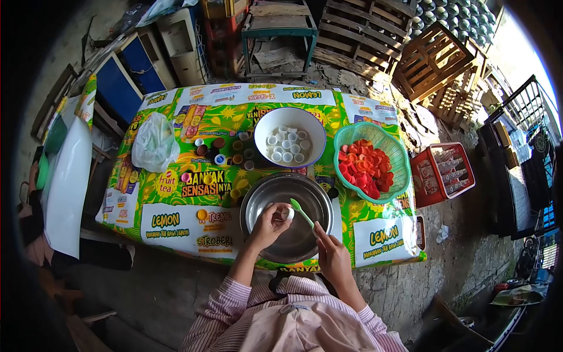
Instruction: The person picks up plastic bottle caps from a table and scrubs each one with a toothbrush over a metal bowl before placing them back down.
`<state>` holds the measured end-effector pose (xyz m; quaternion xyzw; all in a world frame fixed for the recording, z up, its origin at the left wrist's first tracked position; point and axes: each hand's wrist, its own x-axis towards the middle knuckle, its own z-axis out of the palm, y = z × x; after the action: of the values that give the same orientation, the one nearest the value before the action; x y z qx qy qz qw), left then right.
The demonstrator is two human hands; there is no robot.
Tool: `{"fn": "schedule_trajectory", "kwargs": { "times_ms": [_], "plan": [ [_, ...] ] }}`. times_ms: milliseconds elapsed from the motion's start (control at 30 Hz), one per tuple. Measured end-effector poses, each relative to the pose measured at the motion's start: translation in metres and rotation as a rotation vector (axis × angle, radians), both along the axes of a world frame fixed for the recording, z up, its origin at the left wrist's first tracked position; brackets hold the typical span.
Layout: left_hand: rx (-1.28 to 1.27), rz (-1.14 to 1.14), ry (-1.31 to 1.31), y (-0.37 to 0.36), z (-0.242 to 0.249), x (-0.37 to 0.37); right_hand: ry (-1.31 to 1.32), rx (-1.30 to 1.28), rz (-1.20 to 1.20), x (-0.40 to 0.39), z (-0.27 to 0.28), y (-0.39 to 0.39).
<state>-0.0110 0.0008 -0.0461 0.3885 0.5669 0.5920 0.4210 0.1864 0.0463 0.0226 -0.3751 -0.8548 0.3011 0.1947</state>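
My left hand (269, 225) pinches a small white cap (288, 214) over the left part of a steel basin (249, 202). My right hand (333, 252) grips a green toothbrush (303, 213) by its handle, at the basin's right side. The brush head is just beside the cap; whether they touch I cannot tell. Behind the basin, a white enamel bowl (277, 123) holds several white caps (287, 145). To the right, a turquoise basket (396, 144) contains many red caps (366, 167). Loose caps of mixed colours (220, 159) lie left of the bowl.
A white plastic bag (155, 144) lies on the left of the covered table (170, 234). Yellow caps (202, 214) rest nearer its front. A red crate (426, 176) stands right of the table. Wooden pallets (363, 35) and a teal-framed stand (279, 32) are behind.
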Motion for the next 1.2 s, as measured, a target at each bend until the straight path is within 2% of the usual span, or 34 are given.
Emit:
{"fn": "schedule_trajectory", "kwargs": {
  "times_ms": [67, 133, 233, 367, 500, 567, 733, 867, 933, 1000, 1200],
  "plan": [
    [0.058, 0.016, 0.13, 0.002, 0.001, -0.003, 0.044, -0.032, -0.009, 0.004, 0.003, -0.003],
    [0.041, -0.015, 0.116, 0.003, 0.009, -0.002, 0.0, -0.046, 0.019, 0.003, 0.001, -0.005],
    [0.051, 0.029, -0.04, 0.001, 0.006, 0.001, 0.132, -0.089, 0.014, -0.005, -0.013, 0.001],
    [0.052, -0.015, -0.164, -0.001, -0.006, -0.007, 0.225, -0.142, 0.006, 0.003, -0.002, 0.0],
    [0.158, -0.124, -0.312, -0.001, -0.003, -0.004, 0.2, -0.178, -0.013, 0.0, -0.009, -0.004],
    [0.128, -0.111, -0.359, -0.004, -0.002, -0.002, 0.167, -0.274, -0.025, -0.008, -0.008, 0.0],
    [0.095, -0.071, -0.513, -0.006, 0.0, -0.001, 0.237, -0.281, -0.034, -0.004, -0.006, -0.004],
    [0.073, -0.081, -0.49, -0.006, -0.002, 0.004, 0.174, -0.327, -0.054, -0.011, -0.01, -0.001],
    [0.008, -0.003, -0.492, -0.005, -0.004, 0.004, 0.177, -0.327, -0.057, -0.013, -0.006, -0.003],
    [0.013, 0.002, -0.468, -0.004, -0.005, 0.004, 0.218, -0.231, -0.031, -0.012, -0.005, -0.006],
    [-0.018, 0.02, -0.402, 0.001, -0.009, 0.005, 0.253, -0.217, -0.008, -0.012, -0.016, -0.009]
  ]
}}
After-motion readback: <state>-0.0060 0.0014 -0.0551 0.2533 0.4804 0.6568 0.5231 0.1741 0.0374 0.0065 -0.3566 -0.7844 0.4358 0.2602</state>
